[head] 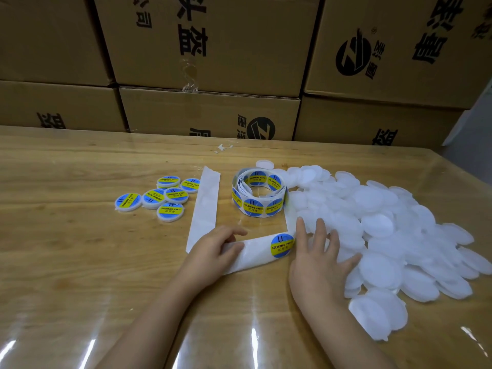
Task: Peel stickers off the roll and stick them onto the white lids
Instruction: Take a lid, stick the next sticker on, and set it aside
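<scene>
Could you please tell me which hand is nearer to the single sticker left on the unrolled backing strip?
Right. The right hand lies just right of the sticker; the left hand grips the backing strip further left.

Even bright overhead light, white glare streaks on the glossy table [80, 262] near the bottom edge, soft shadows, wide-angle bending at edges, slight softness

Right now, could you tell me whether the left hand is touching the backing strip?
Touching: the head view shows the left hand gripping the backing strip, thumb on top.
</scene>
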A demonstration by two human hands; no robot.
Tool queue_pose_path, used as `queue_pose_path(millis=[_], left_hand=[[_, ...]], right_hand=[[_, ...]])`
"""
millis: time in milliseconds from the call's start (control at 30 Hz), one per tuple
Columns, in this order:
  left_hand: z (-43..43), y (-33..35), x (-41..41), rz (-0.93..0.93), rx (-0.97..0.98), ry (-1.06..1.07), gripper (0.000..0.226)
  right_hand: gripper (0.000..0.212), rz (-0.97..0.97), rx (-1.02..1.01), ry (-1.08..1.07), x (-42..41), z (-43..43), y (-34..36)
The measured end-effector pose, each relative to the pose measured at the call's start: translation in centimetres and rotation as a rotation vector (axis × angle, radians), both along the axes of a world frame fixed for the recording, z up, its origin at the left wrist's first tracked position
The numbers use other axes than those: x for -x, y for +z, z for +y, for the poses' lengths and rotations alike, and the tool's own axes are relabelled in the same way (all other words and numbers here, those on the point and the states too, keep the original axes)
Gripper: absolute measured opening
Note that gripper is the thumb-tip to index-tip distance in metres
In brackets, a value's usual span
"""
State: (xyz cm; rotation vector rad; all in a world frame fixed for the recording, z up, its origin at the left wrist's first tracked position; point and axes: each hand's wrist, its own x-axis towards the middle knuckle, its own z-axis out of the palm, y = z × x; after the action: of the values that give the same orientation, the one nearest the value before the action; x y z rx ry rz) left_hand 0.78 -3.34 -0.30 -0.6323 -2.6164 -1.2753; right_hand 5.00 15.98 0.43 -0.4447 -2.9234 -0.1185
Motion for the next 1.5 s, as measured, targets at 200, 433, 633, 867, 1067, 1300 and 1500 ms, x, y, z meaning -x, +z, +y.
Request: queue_pose_path(millis=[200,433,633,867,1067,1300,1500], left_hand=[[0.1,0.1,-0.1,-0.013,0.021,-0.008,0.023],[0.3,0.3,-0.5,0.088,0.113,0.043,0.019],[0.9,0.6,-0.9,0.420,0.345,0.045,0.011],[2.6,2.1,-3.1,0.024,-0.287,-0.107,0.011],[3.0,2.5,-3.3,-0.395,-0.374,-0.204,0.031],[2.4,2.4,-2.8,-0.520,-0.501,-0.223,0.025],[2.5,2.2,-2.7,-0.505,-0.573,-0.228,0.015]], right_hand=[[0.070,0.028,0.006,0.071,-0.4,0.0,0.1],[0.071,0.261,0.111,0.162,-0.4,-0.5,0.7],[0.060,0.670,0.343,0.500,-0.2,-1.2,1.3],[0.032,0.742,0.494,0.963,-1.3,-2.0,1.2],[0.036,0.556,0.509,1.103,-1.5,-2.5,0.5],[0.044,0.440,0.618,1.091,-1.2,-2.4,0.1],[0.049,0.575,0.493,1.051,-1.0,-2.1,0.6]])
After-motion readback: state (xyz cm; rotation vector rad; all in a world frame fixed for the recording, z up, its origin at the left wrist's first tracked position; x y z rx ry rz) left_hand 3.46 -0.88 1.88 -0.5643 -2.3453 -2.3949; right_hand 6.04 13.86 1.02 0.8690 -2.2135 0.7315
